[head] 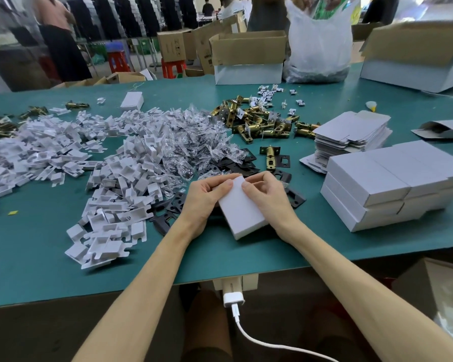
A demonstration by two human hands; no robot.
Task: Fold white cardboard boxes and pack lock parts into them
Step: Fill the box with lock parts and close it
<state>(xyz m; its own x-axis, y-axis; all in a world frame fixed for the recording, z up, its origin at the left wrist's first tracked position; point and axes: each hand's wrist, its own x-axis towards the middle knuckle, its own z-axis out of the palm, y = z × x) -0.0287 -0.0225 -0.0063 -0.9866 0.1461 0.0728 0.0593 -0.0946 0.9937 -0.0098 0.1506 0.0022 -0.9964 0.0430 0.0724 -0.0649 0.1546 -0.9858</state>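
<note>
Just two bare hands, left hand (207, 198) and right hand (270, 195), nails (229, 183) trimmed short. The left forearm (141, 283) and right forearm (351, 278) were bare right down to the frame edge. A white cable (246, 333) with a chunky white plug (233, 299) hung over the lap (207, 322), which was too dim to make out.

**Green-topped worktable** (37, 257), contents:
- L half: heap of white card inserts (110, 184).
- Ctr: clear small bags (183, 142) w/ dark contents, touching the inserts.
- Front ctr: black strike plates (173, 205), partly under the bags.
- Ctr-rear: brass latch bolts (262, 121) in a pile; single latch (270, 158) lies apart.
- R: flat box blanks (351, 134) in a stack; closed white boxes (392, 184) stacked beside it.
- Rear: brown carton (249, 56), plastic sack (317, 48), lone small white box (132, 101).
</note>
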